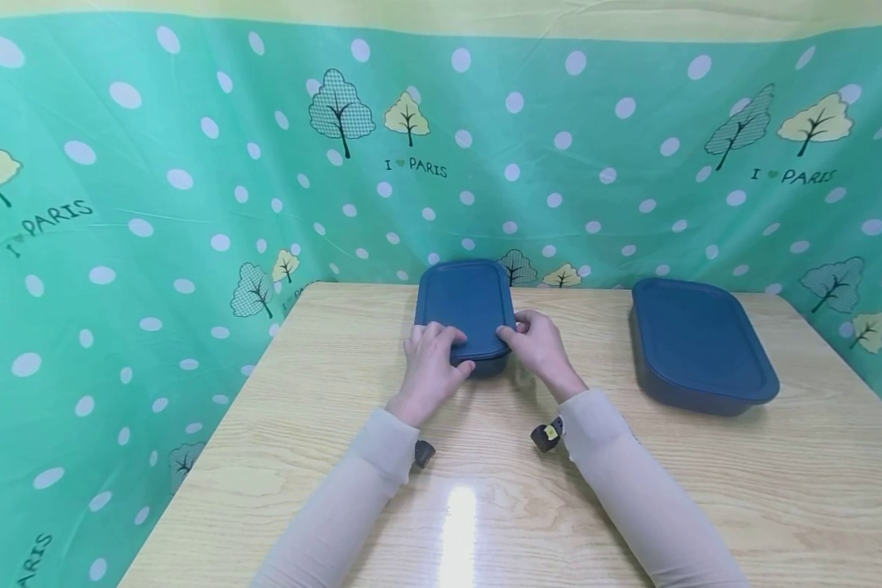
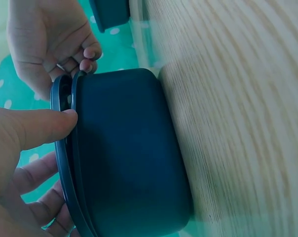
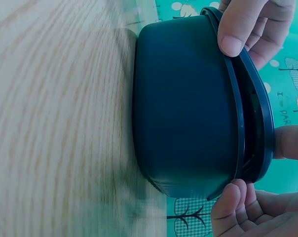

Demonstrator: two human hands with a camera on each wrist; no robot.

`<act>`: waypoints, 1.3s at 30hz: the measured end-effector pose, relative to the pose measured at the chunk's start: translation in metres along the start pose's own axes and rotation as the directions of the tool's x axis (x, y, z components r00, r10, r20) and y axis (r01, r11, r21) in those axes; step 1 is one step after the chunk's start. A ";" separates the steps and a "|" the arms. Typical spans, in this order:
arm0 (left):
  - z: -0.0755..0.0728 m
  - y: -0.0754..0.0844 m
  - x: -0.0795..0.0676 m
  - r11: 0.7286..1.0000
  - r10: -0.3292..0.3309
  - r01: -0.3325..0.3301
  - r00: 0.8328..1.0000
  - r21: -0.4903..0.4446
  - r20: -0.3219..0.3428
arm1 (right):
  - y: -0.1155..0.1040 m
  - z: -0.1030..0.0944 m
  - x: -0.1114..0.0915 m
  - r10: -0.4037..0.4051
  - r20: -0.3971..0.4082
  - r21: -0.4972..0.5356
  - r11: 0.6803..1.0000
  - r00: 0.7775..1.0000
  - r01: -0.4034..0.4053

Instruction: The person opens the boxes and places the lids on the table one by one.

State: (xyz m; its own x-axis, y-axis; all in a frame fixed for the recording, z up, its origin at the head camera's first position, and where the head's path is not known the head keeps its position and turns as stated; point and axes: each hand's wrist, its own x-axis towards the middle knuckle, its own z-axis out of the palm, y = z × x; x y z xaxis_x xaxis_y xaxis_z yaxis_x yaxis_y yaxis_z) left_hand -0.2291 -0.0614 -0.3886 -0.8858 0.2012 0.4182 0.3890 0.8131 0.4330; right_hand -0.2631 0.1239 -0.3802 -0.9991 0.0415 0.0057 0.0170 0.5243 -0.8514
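Note:
A dark blue lidded container (image 1: 487,367) stands near the back edge of the table. Its lid (image 1: 465,296) lies on top, and in the right wrist view a gap shows between lid and rim toward the right front corner. My left hand (image 1: 429,371) grips the left front edge, thumb on the front rim and fingers over the lid. At the right front corner, my right hand (image 1: 542,347) pinches the lid, thumb on top and fingertips under the edge. The contents are hidden.
A second, wider dark blue container (image 1: 706,343) with its lid on stands to the right on the wooden table (image 1: 323,367). Behind the table and along its sides hangs a green dotted curtain (image 1: 213,188). Each wrist bears a small black camera mount.

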 end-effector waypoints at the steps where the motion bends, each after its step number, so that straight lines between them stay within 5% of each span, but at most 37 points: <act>1: 0.000 0.000 0.000 1.000 0.002 -0.002 1.000 0.002 -0.004 | 0.000 0.000 0.000 0.000 0.001 0.000 1.000 1.000 0.000; 39: 0.003 0.002 -0.003 0.990 0.104 -0.099 0.994 0.102 -0.044 | -0.001 0.000 -0.002 0.001 -0.014 -0.011 1.000 1.000 -0.002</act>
State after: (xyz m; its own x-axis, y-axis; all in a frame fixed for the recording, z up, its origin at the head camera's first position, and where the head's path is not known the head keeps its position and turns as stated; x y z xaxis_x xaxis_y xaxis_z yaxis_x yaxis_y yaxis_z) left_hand -0.2264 -0.0585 -0.3916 -0.8287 0.2603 0.4954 0.4469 0.8406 0.3059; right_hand -0.2614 0.1234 -0.3794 -0.9985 0.0542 0.0118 0.0190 0.5334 -0.8457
